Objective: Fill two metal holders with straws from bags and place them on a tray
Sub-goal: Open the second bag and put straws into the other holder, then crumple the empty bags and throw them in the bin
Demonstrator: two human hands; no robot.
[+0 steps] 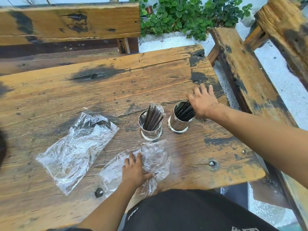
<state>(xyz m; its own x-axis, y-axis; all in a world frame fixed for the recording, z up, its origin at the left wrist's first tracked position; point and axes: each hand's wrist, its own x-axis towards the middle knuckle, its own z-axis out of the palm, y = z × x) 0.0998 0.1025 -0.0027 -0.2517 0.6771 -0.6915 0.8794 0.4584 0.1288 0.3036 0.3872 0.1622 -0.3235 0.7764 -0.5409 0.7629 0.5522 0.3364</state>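
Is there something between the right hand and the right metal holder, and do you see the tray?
Nothing visible: the right hand is already at the rim of the right holder, over its dark straws. No tray is in view, so that path cannot be judged.

Two bare forearms, no sleeves, watch or rings visible. Left hand [134, 170] and right hand [204, 103] ungloved. Near edge: black garment [191, 212] with white printed markings at its left and lower right, lettering too cropped to read.
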